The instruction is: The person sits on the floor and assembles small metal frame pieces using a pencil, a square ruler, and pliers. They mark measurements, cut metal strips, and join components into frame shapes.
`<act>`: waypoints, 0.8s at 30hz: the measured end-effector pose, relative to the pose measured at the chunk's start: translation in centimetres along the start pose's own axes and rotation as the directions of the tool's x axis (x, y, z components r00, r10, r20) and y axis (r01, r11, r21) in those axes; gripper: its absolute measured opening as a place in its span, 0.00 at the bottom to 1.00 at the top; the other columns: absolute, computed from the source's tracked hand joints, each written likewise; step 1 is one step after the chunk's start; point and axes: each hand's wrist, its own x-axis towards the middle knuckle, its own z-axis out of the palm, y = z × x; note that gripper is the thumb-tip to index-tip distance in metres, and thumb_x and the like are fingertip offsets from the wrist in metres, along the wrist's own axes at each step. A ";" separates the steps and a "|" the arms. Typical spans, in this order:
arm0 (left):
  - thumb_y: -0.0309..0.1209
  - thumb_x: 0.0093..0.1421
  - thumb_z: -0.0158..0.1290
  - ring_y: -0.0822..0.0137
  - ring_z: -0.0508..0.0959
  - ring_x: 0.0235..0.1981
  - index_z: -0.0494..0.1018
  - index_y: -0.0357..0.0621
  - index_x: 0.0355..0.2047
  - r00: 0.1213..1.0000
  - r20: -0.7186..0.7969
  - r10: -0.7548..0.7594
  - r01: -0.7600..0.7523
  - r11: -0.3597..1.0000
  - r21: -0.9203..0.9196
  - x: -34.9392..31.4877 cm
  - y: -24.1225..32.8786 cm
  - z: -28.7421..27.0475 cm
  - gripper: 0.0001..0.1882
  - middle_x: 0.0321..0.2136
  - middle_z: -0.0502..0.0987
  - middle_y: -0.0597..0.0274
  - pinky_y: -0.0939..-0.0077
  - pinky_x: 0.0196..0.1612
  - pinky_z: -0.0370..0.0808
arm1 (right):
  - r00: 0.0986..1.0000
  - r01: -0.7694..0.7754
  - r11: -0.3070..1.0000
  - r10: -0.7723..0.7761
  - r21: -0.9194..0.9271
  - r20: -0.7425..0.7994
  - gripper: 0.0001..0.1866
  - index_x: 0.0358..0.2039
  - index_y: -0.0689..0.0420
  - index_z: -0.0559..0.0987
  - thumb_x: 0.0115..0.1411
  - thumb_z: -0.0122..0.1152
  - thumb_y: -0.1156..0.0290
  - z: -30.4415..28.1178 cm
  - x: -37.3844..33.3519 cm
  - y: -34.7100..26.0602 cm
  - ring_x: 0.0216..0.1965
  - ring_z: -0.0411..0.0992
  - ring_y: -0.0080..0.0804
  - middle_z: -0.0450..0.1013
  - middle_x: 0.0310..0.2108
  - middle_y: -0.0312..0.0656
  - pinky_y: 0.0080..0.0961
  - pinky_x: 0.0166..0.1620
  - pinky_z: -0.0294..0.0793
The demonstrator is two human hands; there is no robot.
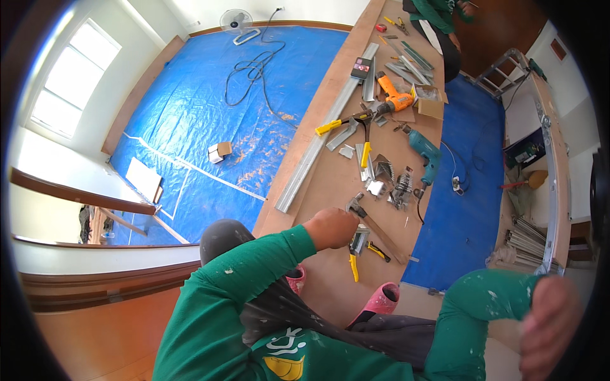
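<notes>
My left hand (333,228) is closed over the near part of the plywood board (305,197). Anything inside its curled fingers is hidden. Just beside it lies a hammer (384,240) with a wooden handle. A yellow-and-black handled tool (354,267) and a short metal piece (360,238) lie close to that hand. Smeared by motion, my right hand (548,327) is raised at the lower right, away from the board. Farther along the board are an orange drill (395,100), a teal corded drill (426,154), snips (365,145) and a bag of fasteners (401,190).
A long metal channel (327,133) runs along the board's left side. Near the orange drill sit a phone (361,68) and a cardboard box (432,105). Blue sheeting (190,95) covers the floor, with a loose cable (254,70). Another person (438,25) is at the far end.
</notes>
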 end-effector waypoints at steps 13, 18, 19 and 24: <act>0.25 0.57 0.56 0.43 0.85 0.39 0.77 0.37 0.43 0.990 -0.134 -0.035 0.036 0.999 0.006 -1.7 -1.6 -2.6 0.13 0.32 0.84 0.45 0.50 0.43 0.81 | 0.226 -0.827 0.183 0.974 0.531 0.017 0.13 0.40 0.60 0.79 0.68 0.67 0.62 17.7 -8.4 34.2 0.31 0.75 0.22 0.77 0.33 0.35 0.24 0.37 0.76; 0.27 0.59 0.57 0.50 0.87 0.38 0.79 0.39 0.41 0.992 -0.122 -0.035 0.043 0.997 0.060 -3.3 -2.0 -2.6 0.11 0.34 0.85 0.50 0.57 0.40 0.83 | 0.117 -0.913 -0.073 0.897 0.402 0.427 0.24 0.45 0.58 0.78 0.61 0.73 0.52 34.9 -13.1 37.4 0.31 0.80 0.27 0.78 0.29 0.37 0.29 0.33 0.79; 0.27 0.59 0.57 0.50 0.87 0.37 0.79 0.39 0.41 0.992 -0.124 -0.037 0.044 0.998 0.054 -3.4 -2.1 -2.2 0.11 0.33 0.85 0.50 0.58 0.40 0.83 | 0.141 -0.924 -0.051 0.874 0.378 0.464 0.28 0.46 0.58 0.78 0.58 0.75 0.48 38.1 -12.9 36.7 0.33 0.82 0.31 0.78 0.29 0.39 0.30 0.34 0.80; 0.28 0.61 0.54 0.43 0.85 0.37 0.77 0.37 0.41 0.990 -0.140 -0.035 0.034 0.999 -0.006 -3.0 -2.9 -1.9 0.10 0.31 0.84 0.45 0.51 0.41 0.81 | 0.110 -0.957 0.124 0.991 -0.261 0.070 0.46 0.52 0.65 0.72 0.48 0.75 0.37 47.3 -10.6 33.0 0.42 0.82 0.46 0.79 0.38 0.46 0.40 0.40 0.81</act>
